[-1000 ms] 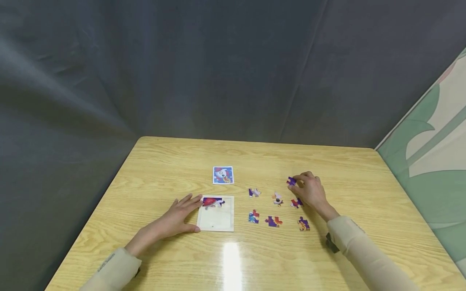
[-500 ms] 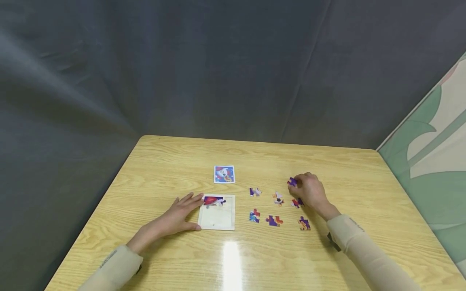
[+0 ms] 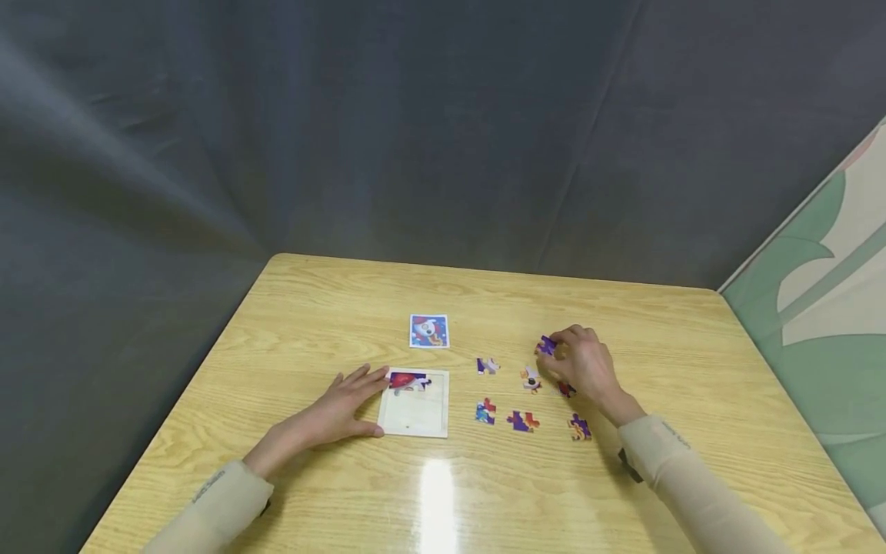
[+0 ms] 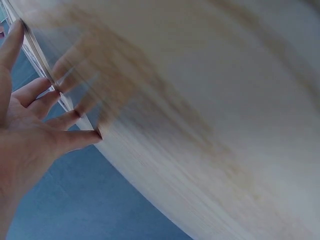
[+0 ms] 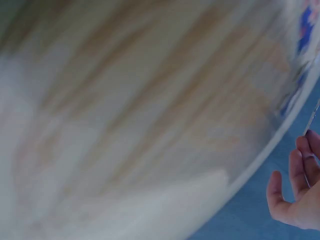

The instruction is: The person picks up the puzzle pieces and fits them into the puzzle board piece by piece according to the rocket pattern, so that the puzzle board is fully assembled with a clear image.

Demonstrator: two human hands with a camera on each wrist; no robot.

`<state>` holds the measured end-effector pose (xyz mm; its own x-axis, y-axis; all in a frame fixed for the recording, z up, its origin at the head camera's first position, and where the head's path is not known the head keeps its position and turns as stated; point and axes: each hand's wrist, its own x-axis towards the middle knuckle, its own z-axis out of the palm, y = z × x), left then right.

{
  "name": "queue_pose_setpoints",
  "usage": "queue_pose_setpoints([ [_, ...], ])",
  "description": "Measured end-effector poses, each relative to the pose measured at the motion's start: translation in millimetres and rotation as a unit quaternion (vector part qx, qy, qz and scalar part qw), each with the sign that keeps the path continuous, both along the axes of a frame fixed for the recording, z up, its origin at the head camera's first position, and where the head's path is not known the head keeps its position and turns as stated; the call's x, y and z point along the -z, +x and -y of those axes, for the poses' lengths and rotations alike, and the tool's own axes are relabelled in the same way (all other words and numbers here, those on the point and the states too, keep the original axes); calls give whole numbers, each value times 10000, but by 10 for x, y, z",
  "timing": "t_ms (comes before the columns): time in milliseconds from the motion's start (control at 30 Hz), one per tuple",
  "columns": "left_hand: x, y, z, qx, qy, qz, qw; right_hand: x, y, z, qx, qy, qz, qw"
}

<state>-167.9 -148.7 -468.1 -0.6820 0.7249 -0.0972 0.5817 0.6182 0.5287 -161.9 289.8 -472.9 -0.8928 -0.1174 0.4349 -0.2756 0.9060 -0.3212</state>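
In the head view my left hand [image 3: 339,408] lies with spread fingers along the left edge of a white square puzzle tray [image 3: 415,425]. The red and purple puzzle section [image 3: 410,382] fills the tray's upper left part. At the right, my right hand [image 3: 584,362] pinches a purple puzzle piece [image 3: 546,345] between thumb and fingers. A red and purple piece [image 3: 566,389] is partly hidden beneath that hand. Seen in the right wrist view, the held piece [image 5: 313,117] shows only as a thin edge.
A picture card [image 3: 429,331] lies behind the tray. Loose pieces spread to its right: a purple and white one [image 3: 487,366], one with a black nose [image 3: 531,380], a blue and red one [image 3: 486,412], a purple and orange one [image 3: 523,421] and a purple and yellow one [image 3: 579,427].
My right hand has moved slightly left with the purple puzzle piece, which now sits at a different angle. The left hand keeps its place on the tray.
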Motion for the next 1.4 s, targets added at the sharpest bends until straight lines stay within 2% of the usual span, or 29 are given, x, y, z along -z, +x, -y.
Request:
queue_pose_setpoints([
  [100, -10, -10, -6, -11, 42, 1, 10000, -53, 13, 112, -112, -35, -129, 9998],
  [267, -25, -5, -13, 0, 71, 26, 10000, -136, 40, 318, -263, -96, -2, 9996],
  [400, -33, 17, -9, -3, 74, 45, 10000, -148, 47, 459, -573, -144, -225, 9980],
  [567, -49, 25, -7, -5, 75, 78, 9999, -141, 70, 658, -774, -149, -361, 9962],
  [1067, -58, 23, -20, -24, 61, -18, 10000, -154, 149, 1339, -1249, 271, 46, 9918],
  [1400, -54, 13, -25, 14, 27, -24, 10000, -126, 146, 1599, -1395, 470, 480, 9879],
])
